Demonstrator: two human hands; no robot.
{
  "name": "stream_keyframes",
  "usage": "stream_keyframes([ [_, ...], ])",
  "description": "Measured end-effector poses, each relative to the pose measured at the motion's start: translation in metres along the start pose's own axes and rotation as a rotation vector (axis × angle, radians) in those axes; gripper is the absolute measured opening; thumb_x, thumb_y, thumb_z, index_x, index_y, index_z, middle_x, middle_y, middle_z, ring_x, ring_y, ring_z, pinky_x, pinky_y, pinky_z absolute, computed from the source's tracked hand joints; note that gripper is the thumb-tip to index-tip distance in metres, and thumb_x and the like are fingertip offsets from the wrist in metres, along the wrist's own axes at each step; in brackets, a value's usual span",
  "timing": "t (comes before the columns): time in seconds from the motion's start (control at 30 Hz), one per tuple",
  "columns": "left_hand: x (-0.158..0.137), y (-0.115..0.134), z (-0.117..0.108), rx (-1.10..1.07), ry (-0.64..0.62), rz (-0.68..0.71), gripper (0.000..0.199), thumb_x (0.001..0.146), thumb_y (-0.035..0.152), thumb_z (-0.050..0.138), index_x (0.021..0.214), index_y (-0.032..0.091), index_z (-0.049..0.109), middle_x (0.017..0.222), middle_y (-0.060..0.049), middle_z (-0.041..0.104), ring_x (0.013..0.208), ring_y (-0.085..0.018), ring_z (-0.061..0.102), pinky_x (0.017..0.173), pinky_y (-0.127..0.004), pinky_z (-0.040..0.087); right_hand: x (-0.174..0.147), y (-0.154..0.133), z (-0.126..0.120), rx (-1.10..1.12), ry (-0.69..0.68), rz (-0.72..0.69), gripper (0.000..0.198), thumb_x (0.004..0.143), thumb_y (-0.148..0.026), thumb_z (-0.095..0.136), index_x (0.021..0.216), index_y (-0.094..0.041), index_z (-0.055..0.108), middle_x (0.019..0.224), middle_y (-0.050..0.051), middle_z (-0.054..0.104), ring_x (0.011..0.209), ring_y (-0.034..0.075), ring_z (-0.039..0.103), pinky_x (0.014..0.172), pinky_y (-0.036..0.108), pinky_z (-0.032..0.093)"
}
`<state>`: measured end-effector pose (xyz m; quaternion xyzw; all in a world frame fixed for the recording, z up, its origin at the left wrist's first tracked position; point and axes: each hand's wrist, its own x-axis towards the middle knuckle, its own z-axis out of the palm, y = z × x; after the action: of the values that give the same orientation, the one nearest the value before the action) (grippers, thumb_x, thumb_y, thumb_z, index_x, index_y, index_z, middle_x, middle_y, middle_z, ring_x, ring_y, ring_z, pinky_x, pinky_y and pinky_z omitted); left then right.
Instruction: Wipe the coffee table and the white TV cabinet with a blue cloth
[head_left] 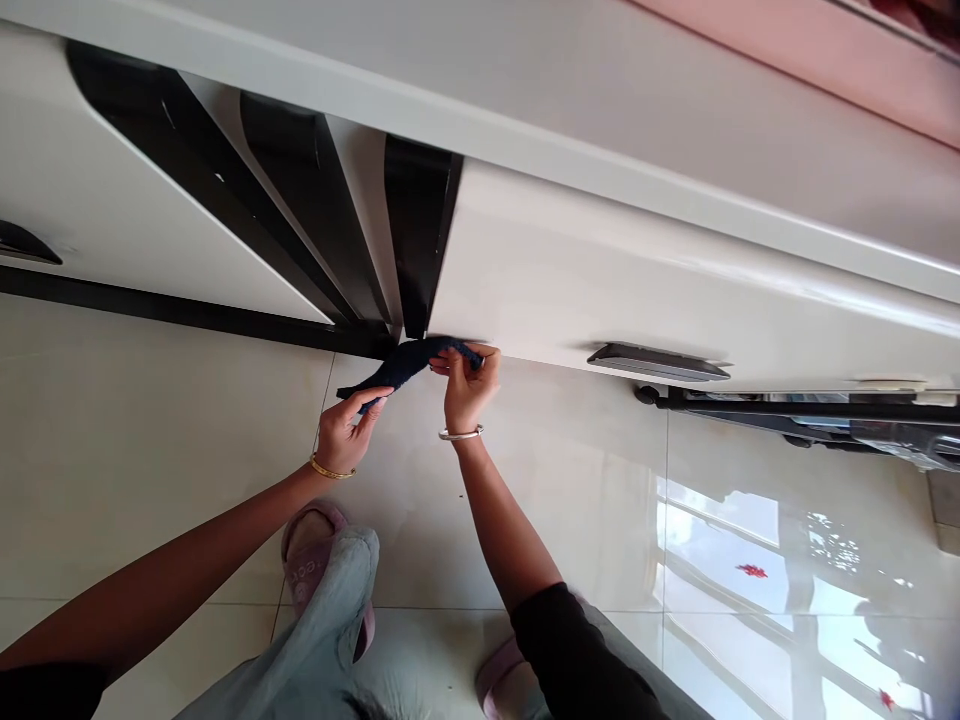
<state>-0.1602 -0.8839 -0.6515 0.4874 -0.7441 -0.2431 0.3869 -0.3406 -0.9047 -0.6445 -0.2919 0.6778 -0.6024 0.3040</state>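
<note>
A dark blue cloth (pixel 409 362) stretches between my two hands, close to the lower edge of a white cabinet (pixel 555 270) with black stripes. My left hand (pixel 349 425), with a gold bangle at its wrist, pinches the cloth's left end between thumb and fingers. My right hand (pixel 469 388), wearing a silver bangle, is closed on the cloth's right end. The cloth arches a little in the middle. Whether it touches the cabinet I cannot tell.
A dark handle (pixel 660 362) sits on the cabinet's right front, with another handle (pixel 26 243) far left. Below the right one is a black-framed rack (pixel 795 408). My slippered feet (pixel 319 560) stand on the glossy tiled floor (pixel 585 500).
</note>
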Motion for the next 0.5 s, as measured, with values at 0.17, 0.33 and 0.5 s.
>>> stream_keyframes([
  [0.17, -0.002, -0.007, -0.006, 0.020, -0.009, 0.089, 0.023, 0.102, 0.035, 0.059, 0.106, 0.022, 0.078, 0.090, -0.003, 0.082, 0.056, -0.009, 0.067, 0.056, -0.019, 0.050, 0.004, 0.003, 0.016, -0.042, 0.030, -0.025, 0.026, 0.096, -0.046, 0.058, 0.101, -0.022, 0.050, 0.083, 0.002, 0.070, 0.077, 0.019, 0.079, 0.070, 0.030, 0.067],
  [0.33, -0.001, -0.009, -0.007, 0.048, -0.027, 0.101, 0.023, 0.102, 0.035, 0.059, 0.105, 0.022, 0.079, 0.086, -0.003, 0.082, 0.044, -0.006, 0.057, 0.050, -0.019, 0.046, 0.001, 0.010, 0.018, -0.097, 0.027, -0.091, 0.024, 0.095, -0.046, 0.061, 0.096, -0.023, 0.054, 0.084, 0.004, 0.074, 0.080, 0.019, 0.079, 0.075, 0.031, 0.066],
  [0.5, 0.001, -0.008, -0.006, 0.000, -0.028, 0.130, 0.021, 0.102, 0.032, 0.060, 0.106, 0.022, 0.078, 0.091, -0.003, 0.083, 0.050, -0.008, 0.063, 0.053, -0.020, 0.050, 0.006, 0.009, 0.005, -0.100, 0.153, -0.151, 0.028, 0.091, -0.048, 0.064, 0.087, -0.023, 0.054, 0.078, 0.001, 0.072, 0.072, 0.018, 0.077, 0.069, 0.030, 0.063],
])
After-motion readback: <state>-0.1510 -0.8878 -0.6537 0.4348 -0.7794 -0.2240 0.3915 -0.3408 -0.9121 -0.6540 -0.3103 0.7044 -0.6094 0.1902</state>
